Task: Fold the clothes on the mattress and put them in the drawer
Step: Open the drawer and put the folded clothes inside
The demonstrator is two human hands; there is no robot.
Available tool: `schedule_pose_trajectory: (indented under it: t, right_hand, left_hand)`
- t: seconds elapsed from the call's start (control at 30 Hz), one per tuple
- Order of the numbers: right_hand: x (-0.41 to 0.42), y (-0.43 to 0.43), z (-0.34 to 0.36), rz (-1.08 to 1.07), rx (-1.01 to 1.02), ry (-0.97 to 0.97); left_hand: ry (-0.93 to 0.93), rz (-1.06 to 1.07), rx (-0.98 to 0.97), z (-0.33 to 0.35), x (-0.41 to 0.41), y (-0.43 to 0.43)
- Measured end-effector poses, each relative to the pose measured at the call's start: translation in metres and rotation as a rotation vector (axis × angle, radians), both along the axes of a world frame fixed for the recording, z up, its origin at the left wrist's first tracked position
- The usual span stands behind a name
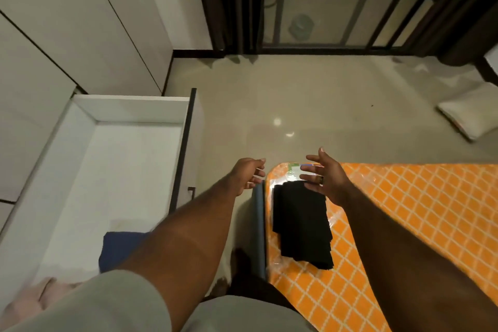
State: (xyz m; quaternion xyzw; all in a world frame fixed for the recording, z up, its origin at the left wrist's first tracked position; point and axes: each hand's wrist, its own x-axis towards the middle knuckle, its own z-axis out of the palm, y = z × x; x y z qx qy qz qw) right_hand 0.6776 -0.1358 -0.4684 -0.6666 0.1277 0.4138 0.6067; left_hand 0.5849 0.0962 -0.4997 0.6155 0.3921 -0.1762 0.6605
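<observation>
While the folded black garment (303, 221) lies at the left edge of the orange lattice-patterned mattress (417, 210), the left hand (249, 174) and right hand (324, 178) hover spread and empty at its far end. Best to scoop under both sides, keeping the folds flat, then carry it to the open white drawer (129, 110) on the left. The left forearm hides part of the folded blue cloth (118, 248) in that drawer.

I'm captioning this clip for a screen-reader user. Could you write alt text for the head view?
A person's open left hand and right hand reach toward a folded black garment near the corner of an orange diamond-patterned mattress. On the left, a white drawer is pulled open with a blue garment inside.
</observation>
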Motion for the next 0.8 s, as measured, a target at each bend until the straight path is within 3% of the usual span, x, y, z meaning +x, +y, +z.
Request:
schedule_pose_trajectory:
  t: [0.4,0.8]
  right_hand:
    - [-0.028,-0.033,-0.079,-0.097,-0.047,0.145]
    - [-0.030,-0.054,-0.144,-0.181,-0.283,0.082]
  left_hand:
    - [0.162,-0.028,-0.014,-0.064,0.003,-0.052]
    - [0.317,-0.050,-0.020,-0.160,0.016,-0.104]
